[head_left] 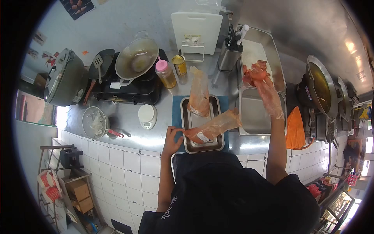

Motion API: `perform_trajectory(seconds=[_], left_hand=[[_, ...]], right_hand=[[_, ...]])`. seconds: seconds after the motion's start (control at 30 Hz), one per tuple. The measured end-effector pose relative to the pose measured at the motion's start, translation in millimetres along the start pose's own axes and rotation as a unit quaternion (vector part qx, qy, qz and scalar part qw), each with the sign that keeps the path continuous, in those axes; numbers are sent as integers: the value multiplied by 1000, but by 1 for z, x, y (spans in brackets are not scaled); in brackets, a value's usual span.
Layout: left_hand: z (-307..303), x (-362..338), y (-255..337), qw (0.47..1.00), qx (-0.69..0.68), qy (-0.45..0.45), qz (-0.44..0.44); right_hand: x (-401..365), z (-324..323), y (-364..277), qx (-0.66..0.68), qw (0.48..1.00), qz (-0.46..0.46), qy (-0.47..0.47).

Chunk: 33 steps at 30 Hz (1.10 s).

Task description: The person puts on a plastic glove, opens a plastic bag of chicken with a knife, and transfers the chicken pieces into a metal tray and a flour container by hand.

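Note:
My bare left hand (170,141) pinches the left end of a clear plastic bag of raw meat (200,134) with a white label. This bag lies across a metal tray (186,148), its mouth towards the right. A second bag of meat (199,99) rests at the tray's far end, its neck pointing away. My right hand (268,90), in a clear plastic glove, reaches into a pile of raw meat slices (253,74) in a steel pan (279,72) at the right. Its fingers seem closed on some slices, partly hidden by the meat.
A second steel pan (255,111) sits nearer me. Left of the tray are a white scale (147,116), a strainer (93,124) and a wok (136,60) on a stove. A knife block (230,56), pink-lidded bottle (165,74) and tin can (179,65) stand behind. An orange cloth (295,130) hangs right.

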<state>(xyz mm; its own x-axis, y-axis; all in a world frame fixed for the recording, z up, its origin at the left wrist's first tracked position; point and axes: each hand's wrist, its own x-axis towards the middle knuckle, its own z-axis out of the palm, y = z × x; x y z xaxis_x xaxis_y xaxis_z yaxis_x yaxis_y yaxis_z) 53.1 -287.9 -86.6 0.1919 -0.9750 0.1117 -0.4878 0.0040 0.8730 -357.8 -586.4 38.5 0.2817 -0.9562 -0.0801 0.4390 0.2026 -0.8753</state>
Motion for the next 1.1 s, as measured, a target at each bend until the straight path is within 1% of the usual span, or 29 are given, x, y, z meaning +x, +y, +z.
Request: perform_trajectory(seconds=[0.03, 0.13, 0.17, 0.23, 0.3, 0.37, 0.4, 0.43, 0.47, 0.5, 0.57, 0.6, 0.67, 0.73, 0.77, 0.83, 0.9, 0.97, 1.0, 1.03, 1.1], left_hand=[[-4, -3, 1, 1000, -19, 2, -16], [-13, -27, -2, 994, -88, -37, -44], [-14, -41, -8, 991, -107, -64, -40], [-14, -76, -13, 974, -171, -141, -54], [-13, -111, -2, 970, -105, -209, -71], [-5, -146, -6, 967, -159, -159, -120], [2, -165, -12, 962, -186, -136, -144], [18, -193, -45, 963, -192, -123, -141], [41, -222, -97, 964, -199, -110, -139], [51, -237, -123, 964, -206, -97, -137], [52, -234, -104, 949, -257, -83, -160], [52, -230, -97, 941, -282, -77, -169], [53, -226, -98, 943, -277, -83, -164], [53, -222, -107, 949, -261, -93, -153], [56, -223, -115, 953, -247, -98, -145], [44, -218, -109, 956, -220, -118, -156], [18, -202, -76, 950, -198, -147, -189], [23, -210, -71, 914, -291, -123, -252], [26, -214, -69, 891, -338, -111, -282], [28, -216, -70, 884, -341, -103, -302], [32, -217, -74, 869, -348, -88, -340]], right_hand=[[2, 3, -1, 24, 1000, -19, 6], [4, 11, 16, -83, 995, 21, 54], [1, 15, 20, -123, 990, 62, 11], [-17, 30, 19, -204, 966, 141, -76], [-31, 49, 27, -330, 911, 168, -183], [-53, 53, 60, -444, 853, 126, -243], [-58, 67, 68, -509, 812, 45, -282], [-66, 83, 76, -567, 759, -35, -318], [-73, 99, 84, -617, 697, -113, -349], [-78, 115, 91, -597, 721, -81, -342], [-88, 141, 104, -554, 766, -15, -326], [-91, 148, 116, -602, 719, -36, -345], [-92, 147, 151, -689, 614, -80, -376], [-91, 128, 199, -679, 612, -69, -399], [-89, 124, 212, -675, 610, -66, -411], [-72, 143, 193, -702, 548, 25, -454], [-59, 145, 174, -679, 561, 42, -471], [-47, 112, 148, -605, 647, -9, -464], [-40, 121, 121, -582, 680, 55, -443], [-32, 138, 85, -555, 710, 119, -418], [-22, 163, 22, -559, 732, 98, -377]])
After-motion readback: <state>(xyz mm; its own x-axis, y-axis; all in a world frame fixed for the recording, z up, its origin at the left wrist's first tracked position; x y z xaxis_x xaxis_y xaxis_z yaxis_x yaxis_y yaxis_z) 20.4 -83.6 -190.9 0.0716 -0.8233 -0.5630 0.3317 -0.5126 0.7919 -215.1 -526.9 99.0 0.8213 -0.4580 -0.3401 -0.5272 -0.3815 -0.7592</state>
